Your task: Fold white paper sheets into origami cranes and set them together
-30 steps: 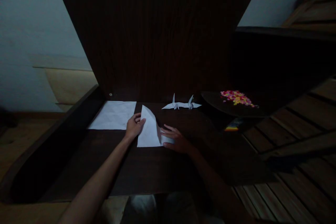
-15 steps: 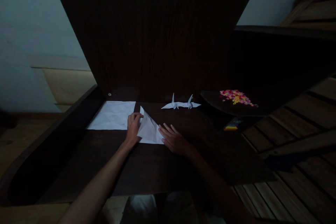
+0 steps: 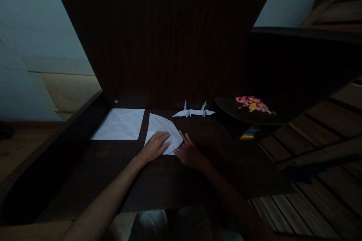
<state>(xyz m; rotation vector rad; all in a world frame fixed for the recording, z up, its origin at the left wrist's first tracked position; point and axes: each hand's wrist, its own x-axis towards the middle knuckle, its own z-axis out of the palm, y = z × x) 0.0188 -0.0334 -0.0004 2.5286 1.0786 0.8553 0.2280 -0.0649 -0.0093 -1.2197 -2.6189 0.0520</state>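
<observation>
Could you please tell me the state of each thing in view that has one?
Paper in hand: bent over, right edge curved, seemingly not creased flat
Left grip: open, resting on that paper
Right grip: touching its right edge; pinching or not is unclear
White sheet: spread flat, slightly wrinkled
Two paper figures: folded, side by side
Coloured pieces: loosely clustered on the side shelf

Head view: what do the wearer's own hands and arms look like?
Bare left hand and right hand, no gloves. The forearms are bare too: no sleeves, watch or cables show. Too dim for rings or small markings.
</observation>
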